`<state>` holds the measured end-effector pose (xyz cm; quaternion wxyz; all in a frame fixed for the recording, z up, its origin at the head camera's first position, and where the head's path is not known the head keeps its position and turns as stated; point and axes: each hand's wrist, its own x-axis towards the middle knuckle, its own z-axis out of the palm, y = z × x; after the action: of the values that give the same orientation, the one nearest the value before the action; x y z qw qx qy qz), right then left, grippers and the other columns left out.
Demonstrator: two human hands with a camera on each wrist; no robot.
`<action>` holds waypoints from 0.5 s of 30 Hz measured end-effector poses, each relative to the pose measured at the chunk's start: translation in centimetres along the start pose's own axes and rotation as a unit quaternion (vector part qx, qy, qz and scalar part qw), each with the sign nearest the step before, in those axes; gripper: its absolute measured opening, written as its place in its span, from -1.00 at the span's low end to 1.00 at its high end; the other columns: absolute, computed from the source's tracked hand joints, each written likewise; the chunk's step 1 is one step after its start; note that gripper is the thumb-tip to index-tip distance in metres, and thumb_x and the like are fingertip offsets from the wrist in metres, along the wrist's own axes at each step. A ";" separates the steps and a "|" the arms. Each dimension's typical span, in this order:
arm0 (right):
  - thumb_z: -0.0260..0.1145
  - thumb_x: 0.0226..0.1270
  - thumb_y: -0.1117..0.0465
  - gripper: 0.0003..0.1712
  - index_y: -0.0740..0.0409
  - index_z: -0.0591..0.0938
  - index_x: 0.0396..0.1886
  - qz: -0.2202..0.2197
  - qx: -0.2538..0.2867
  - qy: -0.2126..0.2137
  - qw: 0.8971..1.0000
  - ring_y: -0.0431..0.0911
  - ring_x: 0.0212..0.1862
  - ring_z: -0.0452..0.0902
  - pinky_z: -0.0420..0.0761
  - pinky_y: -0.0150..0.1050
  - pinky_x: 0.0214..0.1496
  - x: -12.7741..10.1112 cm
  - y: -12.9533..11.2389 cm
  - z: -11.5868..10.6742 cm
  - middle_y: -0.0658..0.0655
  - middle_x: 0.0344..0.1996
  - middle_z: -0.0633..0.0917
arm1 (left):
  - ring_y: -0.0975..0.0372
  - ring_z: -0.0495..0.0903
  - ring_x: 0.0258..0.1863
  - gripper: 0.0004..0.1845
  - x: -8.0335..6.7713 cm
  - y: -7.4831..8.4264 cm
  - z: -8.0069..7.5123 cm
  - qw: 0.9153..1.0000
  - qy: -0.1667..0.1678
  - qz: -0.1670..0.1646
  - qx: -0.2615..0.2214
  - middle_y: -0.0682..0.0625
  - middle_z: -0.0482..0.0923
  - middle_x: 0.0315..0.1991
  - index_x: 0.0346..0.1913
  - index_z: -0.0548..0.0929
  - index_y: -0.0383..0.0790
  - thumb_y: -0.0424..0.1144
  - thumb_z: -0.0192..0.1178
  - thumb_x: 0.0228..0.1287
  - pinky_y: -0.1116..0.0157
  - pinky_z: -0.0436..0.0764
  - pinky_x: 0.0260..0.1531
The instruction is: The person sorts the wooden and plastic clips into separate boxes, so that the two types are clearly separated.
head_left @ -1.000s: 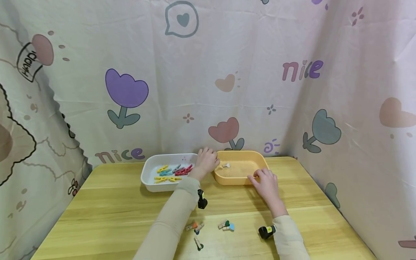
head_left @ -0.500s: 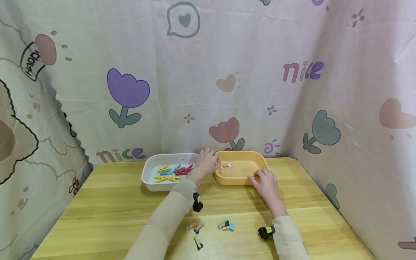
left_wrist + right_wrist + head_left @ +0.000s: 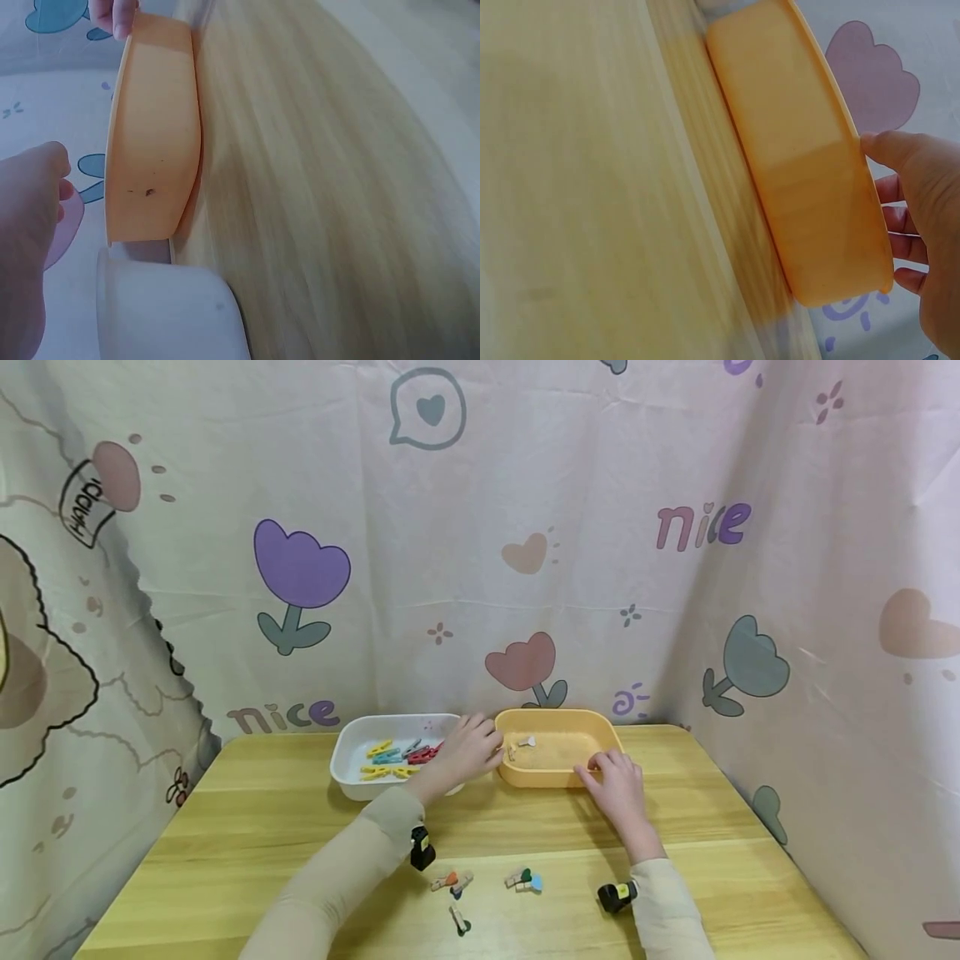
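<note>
My left hand (image 3: 471, 749) hovers between the white tray (image 3: 347, 786) and the yellow tray (image 3: 551, 778), its fingers loosely bent and nothing seen in them. In the left wrist view the ends of those fingers (image 3: 63, 187) are partly hidden. My right hand (image 3: 617, 783) grips the front right rim of the yellow tray, thumb outside and fingers inside. Two small wooden clothespins lie at that tray's left: a white-topped clothespin (image 3: 527, 742) and a plainer clothespin (image 3: 512, 752). Yellow, blue and red plastic clothespins (image 3: 386, 758) lie in the white tray.
Several small wooden clothespins with coloured tops lie on the table (image 3: 247, 843) in front: an orange-topped clothespin (image 3: 444, 882), a blue-topped clothespin (image 3: 529, 884) and a dark-green-topped clothespin (image 3: 460, 920) among them. A patterned curtain (image 3: 420, 568) hangs behind the trays.
My left hand has drawn back slightly from the yellow tray's left edge, and its forearm swung left. The plainer clothespin now shows in the tray, away from the fingers. My right hand stayed put.
</note>
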<state>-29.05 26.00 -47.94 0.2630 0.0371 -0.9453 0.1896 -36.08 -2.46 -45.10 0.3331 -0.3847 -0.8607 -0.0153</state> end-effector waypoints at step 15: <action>0.36 0.24 -0.08 -0.65 0.12 0.58 -0.39 0.005 0.005 0.001 1.000 0.11 -0.22 0.43 0.34 0.06 -0.04 0.1 -0.1 0.0 0.15 -0.34 0.55 | 0.13 0.51 -0.23 -0.83 -4.6 -0.3 -2.7 0.994 0.033 0.103 0.015 0.04 0.60 -0.34 -0.35 0.68 -0.05 -0.04 0.26 0.18 0.18 0.46 -0.14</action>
<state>-29.16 25.93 -47.90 0.2624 0.0330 -0.9444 0.1955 -32.57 -6.45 -45.59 0.3673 -0.4656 -0.8050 0.0194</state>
